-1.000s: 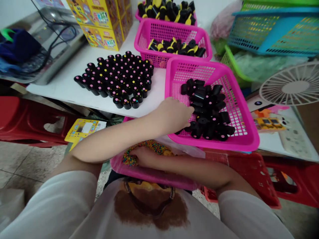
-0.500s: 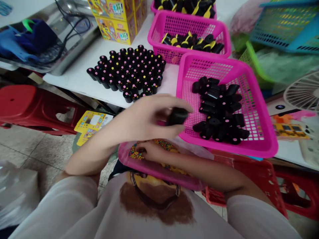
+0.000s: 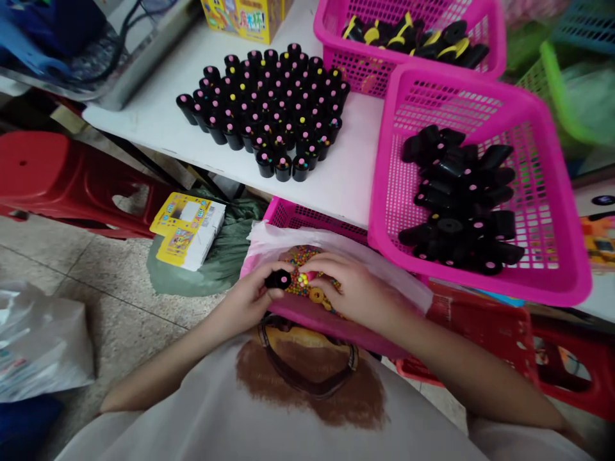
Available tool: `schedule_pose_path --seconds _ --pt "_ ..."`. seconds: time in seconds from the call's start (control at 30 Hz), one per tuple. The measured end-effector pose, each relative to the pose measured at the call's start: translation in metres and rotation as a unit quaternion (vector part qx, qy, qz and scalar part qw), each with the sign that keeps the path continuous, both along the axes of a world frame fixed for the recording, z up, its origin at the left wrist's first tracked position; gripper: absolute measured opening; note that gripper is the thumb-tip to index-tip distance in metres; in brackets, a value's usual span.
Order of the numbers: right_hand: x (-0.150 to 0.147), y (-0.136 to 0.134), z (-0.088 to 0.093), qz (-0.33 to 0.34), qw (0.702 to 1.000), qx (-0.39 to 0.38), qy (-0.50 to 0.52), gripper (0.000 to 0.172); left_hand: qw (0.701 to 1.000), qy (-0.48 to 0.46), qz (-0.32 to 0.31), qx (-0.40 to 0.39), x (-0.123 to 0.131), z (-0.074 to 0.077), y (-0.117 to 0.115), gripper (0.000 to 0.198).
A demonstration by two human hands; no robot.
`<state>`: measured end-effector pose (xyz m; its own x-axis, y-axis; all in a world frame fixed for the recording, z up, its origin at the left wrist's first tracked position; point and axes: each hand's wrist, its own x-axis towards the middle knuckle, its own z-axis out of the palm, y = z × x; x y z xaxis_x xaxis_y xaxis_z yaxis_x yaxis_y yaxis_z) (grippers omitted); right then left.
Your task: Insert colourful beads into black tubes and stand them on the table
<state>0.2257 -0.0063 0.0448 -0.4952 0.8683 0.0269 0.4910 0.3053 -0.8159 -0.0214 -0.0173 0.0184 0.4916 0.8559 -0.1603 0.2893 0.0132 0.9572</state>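
My left hand (image 3: 250, 301) is closed around a small black tube (image 3: 278, 280), held over a pink basket (image 3: 288, 214) on my lap that is lined with clear plastic and holds several small coloured beads (image 3: 302, 256). My right hand (image 3: 350, 288) is curled beside it, fingertips pinching beads right at the tube's open end. A larger pink basket (image 3: 542, 282) on the table's right side holds a heap of loose black tubes (image 3: 456, 198). Many filled black tubes (image 3: 273, 109) stand upright in rows on the white table (image 3: 158, 128).
Another pink basket (image 3: 480, 25) with black and yellow parts sits at the back. A yellow carton (image 3: 245, 16) stands behind the rows. Red plastic stools (image 3: 57, 186) flank me; a yellow packet (image 3: 187, 227) lies on the floor, and a plastic bag (image 3: 38, 346) sits at left.
My left hand took a black tube from the large basket and brought it down to the bead basket on my lap. My right hand has risen from the beads to meet it.
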Motion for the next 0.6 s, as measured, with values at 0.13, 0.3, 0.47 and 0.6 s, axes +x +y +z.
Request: schedule_pose_path --seconds 0.13,0.3,0.47,0.6 --pt "-0.002 -0.004 0.006 0.008 0.995 0.084 -0.048 0.038 1.0 0.005 -0.013 0.015 0.014 -0.008 0.006 0.039" --pt "-0.006 -0.006 0.01 0.06 0.981 0.154 -0.099 0.047 0.999 -0.025 -0.032 0.01 0.025 -0.015 0.01 0.04" --pt "-0.008 -0.005 0.024 0.075 0.978 0.142 -0.132 0.044 0.999 -0.036 -0.03 0.02 0.026 -0.015 0.01 0.035" --pt "-0.009 -0.005 0.029 0.089 0.976 0.138 -0.139 0.043 0.999 -0.045 -0.027 0.011 0.026 -0.013 0.01 0.038"
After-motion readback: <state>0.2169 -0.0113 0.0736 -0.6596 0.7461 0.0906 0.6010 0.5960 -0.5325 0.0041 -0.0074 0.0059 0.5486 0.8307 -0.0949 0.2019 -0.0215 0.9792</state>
